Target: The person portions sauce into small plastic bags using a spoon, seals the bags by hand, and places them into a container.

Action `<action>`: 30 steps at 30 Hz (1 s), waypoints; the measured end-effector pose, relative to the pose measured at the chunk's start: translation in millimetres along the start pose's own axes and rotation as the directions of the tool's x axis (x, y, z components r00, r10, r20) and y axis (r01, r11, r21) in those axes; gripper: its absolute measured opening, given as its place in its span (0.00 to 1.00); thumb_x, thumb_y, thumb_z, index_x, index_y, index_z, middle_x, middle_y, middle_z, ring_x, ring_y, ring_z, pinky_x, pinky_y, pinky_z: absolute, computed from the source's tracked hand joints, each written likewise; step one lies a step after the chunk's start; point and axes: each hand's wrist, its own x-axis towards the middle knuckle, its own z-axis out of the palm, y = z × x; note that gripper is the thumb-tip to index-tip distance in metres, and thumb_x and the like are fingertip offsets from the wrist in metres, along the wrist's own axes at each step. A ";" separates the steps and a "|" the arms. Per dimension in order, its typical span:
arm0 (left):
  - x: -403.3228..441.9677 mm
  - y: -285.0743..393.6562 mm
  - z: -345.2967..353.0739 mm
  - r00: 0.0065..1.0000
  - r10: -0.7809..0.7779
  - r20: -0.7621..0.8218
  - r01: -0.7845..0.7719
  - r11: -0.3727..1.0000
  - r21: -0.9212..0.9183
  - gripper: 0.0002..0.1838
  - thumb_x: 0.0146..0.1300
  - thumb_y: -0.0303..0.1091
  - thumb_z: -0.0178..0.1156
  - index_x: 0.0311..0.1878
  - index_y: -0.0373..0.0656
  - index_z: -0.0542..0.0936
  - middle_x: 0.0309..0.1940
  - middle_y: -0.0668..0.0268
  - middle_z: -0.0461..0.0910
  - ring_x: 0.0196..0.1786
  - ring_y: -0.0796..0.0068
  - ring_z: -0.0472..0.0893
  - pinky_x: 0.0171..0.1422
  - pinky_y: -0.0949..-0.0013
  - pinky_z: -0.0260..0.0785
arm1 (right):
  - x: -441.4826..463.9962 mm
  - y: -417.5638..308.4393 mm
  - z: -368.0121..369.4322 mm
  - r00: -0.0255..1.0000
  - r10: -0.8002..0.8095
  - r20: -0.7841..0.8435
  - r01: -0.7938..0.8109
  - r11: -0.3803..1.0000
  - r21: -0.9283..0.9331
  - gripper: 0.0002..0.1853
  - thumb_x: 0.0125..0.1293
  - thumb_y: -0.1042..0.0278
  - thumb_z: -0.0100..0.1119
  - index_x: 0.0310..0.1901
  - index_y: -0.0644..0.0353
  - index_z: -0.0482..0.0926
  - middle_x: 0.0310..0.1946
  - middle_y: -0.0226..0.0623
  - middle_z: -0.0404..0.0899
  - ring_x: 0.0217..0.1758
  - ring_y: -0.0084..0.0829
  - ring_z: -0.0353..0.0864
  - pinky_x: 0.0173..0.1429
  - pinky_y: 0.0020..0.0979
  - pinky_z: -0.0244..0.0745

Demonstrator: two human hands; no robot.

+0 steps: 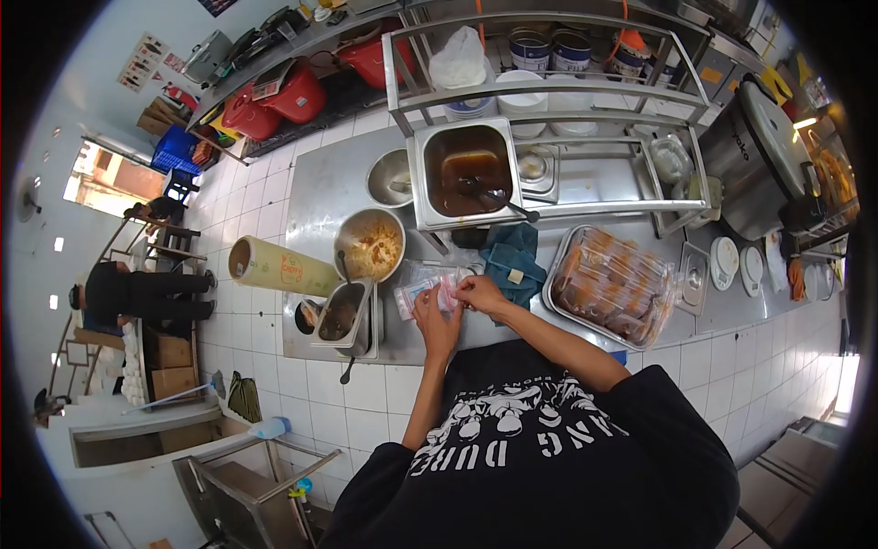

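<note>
On the steel table, small clear plastic bags [408, 295] with pink print lie in front of me. My left hand [437, 328] rests at the bags, its fingers bent over a pink-edged one. My right hand [482, 296] pinches the right side of that same bag. Just beyond my right hand lies a crumpled teal cloth [512, 261]. To the left stand a steel container [342, 313] with a ladle in dark sauce and a steel bowl [395, 229] of yellowish food with a spoon. What the bag contains is too small to make out.
A deep pan [422, 174] of brown sauce with a ladle stands ahead. On the right is a plastic-covered tray [551, 297] of brown food. A large roll of film [245, 261] lies at the left edge. A steel rack [549, 117] spans the back. Another person [137, 291] stands far left.
</note>
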 end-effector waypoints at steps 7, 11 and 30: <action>-1.4 -0.3 -0.9 0.996 0.073 -0.042 -0.075 0.996 -0.041 0.27 0.58 0.39 0.69 0.62 0.46 0.78 0.60 0.47 0.68 0.64 0.47 0.67 0.70 0.49 0.56 | -5.6 1.8 -2.6 0.999 0.005 0.054 -0.021 0.954 0.299 0.10 0.67 0.66 0.66 0.39 0.60 0.76 0.30 0.31 0.79 0.30 0.22 0.80 0.32 0.25 0.77; -3.1 -1.2 0.3 0.997 0.060 -0.054 -0.062 0.997 -0.042 0.27 0.58 0.39 0.69 0.62 0.46 0.79 0.60 0.46 0.69 0.65 0.46 0.67 0.70 0.49 0.56 | -8.4 3.0 -6.3 1.000 0.005 -0.018 0.000 0.951 0.310 0.10 0.67 0.67 0.65 0.41 0.60 0.74 0.33 0.33 0.79 0.33 0.24 0.81 0.34 0.26 0.80; -4.2 22.6 2.1 1.000 -0.001 -0.007 -0.002 0.908 -0.419 0.15 0.64 0.38 0.62 0.48 0.39 0.80 0.42 0.54 0.83 0.45 0.52 0.83 0.51 0.58 0.75 | -17.2 -0.1 -21.7 0.992 -0.115 -0.052 0.124 0.968 0.218 0.07 0.71 0.64 0.57 0.40 0.58 0.74 0.31 0.28 0.78 0.32 0.21 0.79 0.39 0.24 0.77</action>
